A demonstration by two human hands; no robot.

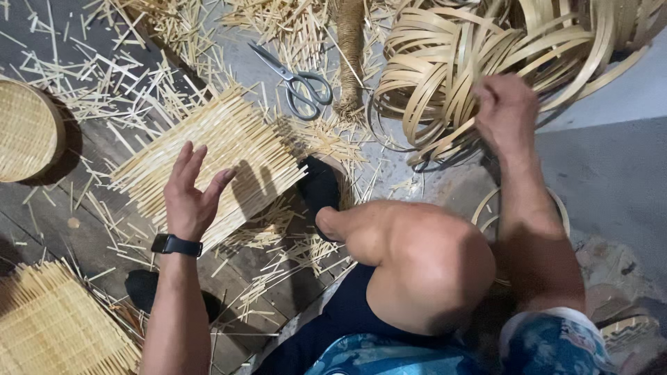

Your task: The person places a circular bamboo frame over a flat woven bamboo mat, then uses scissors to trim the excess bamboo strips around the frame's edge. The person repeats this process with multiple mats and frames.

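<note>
My left hand [190,189] hovers with spread fingers over a flat woven bamboo mat [236,149] lying on the dark wooden boards; it holds nothing. A black watch sits on that wrist. My right hand [506,111] reaches up into a tangled pile of bamboo strip hoops [445,62] at the upper right, with its fingers curled among the strips. My bent knee [424,260] fills the middle foreground, and my foot in a black sandal [321,187] rests beside the mat.
Grey-handled scissors [300,82] lie above the mat. A round woven basket [26,130] stands at the left edge and another woven mat [55,326] lies at the bottom left. Cut bamboo slivers litter the boards. A single hoop [486,208] lies by my right arm.
</note>
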